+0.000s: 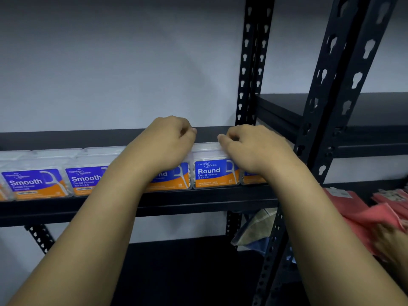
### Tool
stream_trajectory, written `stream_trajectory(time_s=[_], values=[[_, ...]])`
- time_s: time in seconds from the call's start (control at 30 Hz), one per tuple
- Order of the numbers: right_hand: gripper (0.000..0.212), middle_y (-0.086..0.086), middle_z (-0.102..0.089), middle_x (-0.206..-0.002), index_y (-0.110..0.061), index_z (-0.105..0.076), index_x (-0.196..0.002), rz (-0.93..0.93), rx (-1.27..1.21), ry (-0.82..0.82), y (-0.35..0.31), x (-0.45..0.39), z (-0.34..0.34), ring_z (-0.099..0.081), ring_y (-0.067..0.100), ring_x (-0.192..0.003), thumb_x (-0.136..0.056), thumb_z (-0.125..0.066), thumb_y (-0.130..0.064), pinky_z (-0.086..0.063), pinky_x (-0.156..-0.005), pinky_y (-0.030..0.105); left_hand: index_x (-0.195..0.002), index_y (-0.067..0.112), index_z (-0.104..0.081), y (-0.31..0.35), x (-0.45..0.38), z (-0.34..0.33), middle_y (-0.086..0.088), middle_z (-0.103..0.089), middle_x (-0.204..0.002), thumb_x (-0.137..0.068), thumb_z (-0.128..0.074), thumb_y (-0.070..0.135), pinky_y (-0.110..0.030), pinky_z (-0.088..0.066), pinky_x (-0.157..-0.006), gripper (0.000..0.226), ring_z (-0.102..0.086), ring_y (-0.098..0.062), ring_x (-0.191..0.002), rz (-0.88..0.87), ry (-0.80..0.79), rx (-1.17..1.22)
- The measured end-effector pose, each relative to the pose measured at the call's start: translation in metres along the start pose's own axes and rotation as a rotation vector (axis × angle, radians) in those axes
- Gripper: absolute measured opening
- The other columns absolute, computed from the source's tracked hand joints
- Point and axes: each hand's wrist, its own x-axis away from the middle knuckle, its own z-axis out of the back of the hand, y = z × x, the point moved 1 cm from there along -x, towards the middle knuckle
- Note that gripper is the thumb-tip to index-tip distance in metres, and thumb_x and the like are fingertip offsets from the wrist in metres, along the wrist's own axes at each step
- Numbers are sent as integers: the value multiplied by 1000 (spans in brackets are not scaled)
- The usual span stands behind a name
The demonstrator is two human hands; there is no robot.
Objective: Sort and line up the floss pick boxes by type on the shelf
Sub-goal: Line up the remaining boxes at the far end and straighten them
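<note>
A row of clear floss pick boxes with blue and orange labels stands along the front of the black shelf point(198, 195). Two "Smooth" boxes point(35, 183) point(86, 180) are at the left. To their right stand "Round" boxes point(215, 173) point(174, 177), and one more box point(252, 178) shows at the far right, mostly hidden. My left hand point(167, 144) rests on top of one Round box, fingers curled. My right hand point(249, 146) lies over the top of the neighbouring Round box, thumb at its back edge. Whether either hand grips a box is unclear.
Black slotted uprights point(249, 69) point(335, 96) stand right of the boxes. A second black shelf unit point(364, 111) adjoins on the right, with pink folded cloths point(362, 208) and another person's hand point(390, 241) lower right. A packet point(258, 228) hangs below the shelf.
</note>
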Motion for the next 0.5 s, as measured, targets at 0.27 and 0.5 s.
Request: stream_trajectory(time_s=[0.27, 0.5], values=[[41, -11, -71, -99, -34, -69, -105, 64, -61, 96, -5, 4, 0, -67, 18, -97, -97, -43, -65, -55, -90, 46, -125, 36, -62, -15, 18, 26, 21, -65, -119, -66, -77, 71, -20, -51, -81, 70, -62, 2, -106, 15, -222, 59], [39, -12, -72, -102, -37, -69, -106, 78, -12, 58, 0, 3, -3, -66, 19, -98, -97, -43, -65, -46, -80, 37, -112, 39, -64, -20, 11, 27, 21, -70, -104, -47, -94, 61, -29, -60, -79, 74, -68, -1, -91, 26, -322, -67]])
